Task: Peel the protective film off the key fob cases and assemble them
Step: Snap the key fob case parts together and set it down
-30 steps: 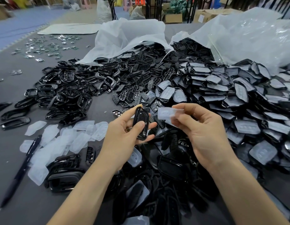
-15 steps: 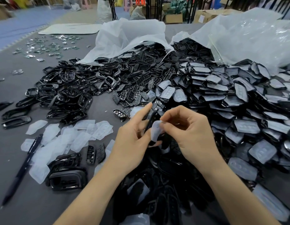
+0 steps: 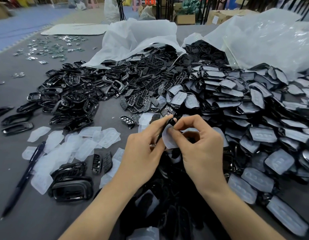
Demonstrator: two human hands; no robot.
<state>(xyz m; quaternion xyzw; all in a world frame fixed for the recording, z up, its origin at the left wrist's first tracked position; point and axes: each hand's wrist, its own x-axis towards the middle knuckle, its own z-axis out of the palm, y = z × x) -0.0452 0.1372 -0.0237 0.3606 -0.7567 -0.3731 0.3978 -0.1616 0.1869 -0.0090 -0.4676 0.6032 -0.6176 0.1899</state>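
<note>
Your left hand is gripping the case edge-on, and your right hand is pinching the film against it. A second ago they were apart. You're probably starting another peel, over the heap.

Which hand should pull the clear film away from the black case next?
The right hand, probably. Its fingers pinch the film, while the left hand grips the black case and can hold it steady.
</note>
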